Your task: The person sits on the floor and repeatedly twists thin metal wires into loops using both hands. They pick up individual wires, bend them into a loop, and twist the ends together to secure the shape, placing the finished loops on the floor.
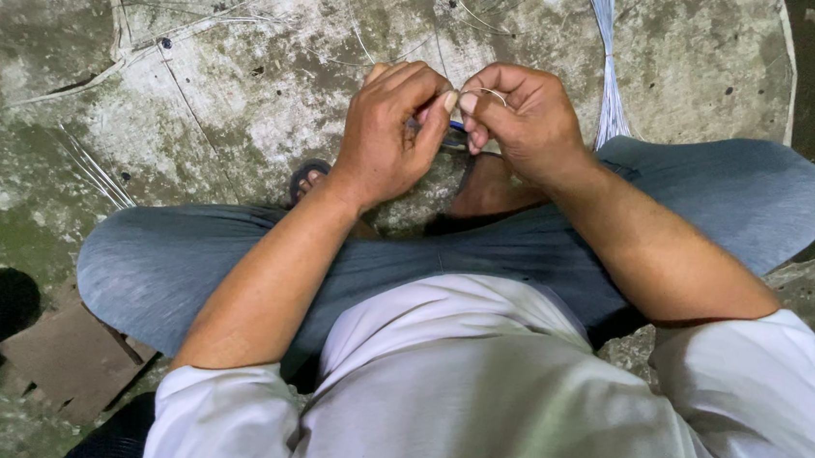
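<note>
Thin wire [492,93], pale and stiff, loops over the right hand [522,122], pinched between its thumb and fingertips. The left hand [391,136] pinches the same spot, a blue piece [456,125] showing between them. A bundle of straight wires [608,51] lies on the rough, stained concrete floor [225,79].

Your left hand [388,135] and right hand [521,117] meet fingertip to fingertip, pinching a thin wire [492,94] with a small blue piece [456,125] between them. You sit cross-legged on the stained concrete floor [226,69], a bundle of pale wires [612,71] lying just beyond your right knee.
</note>
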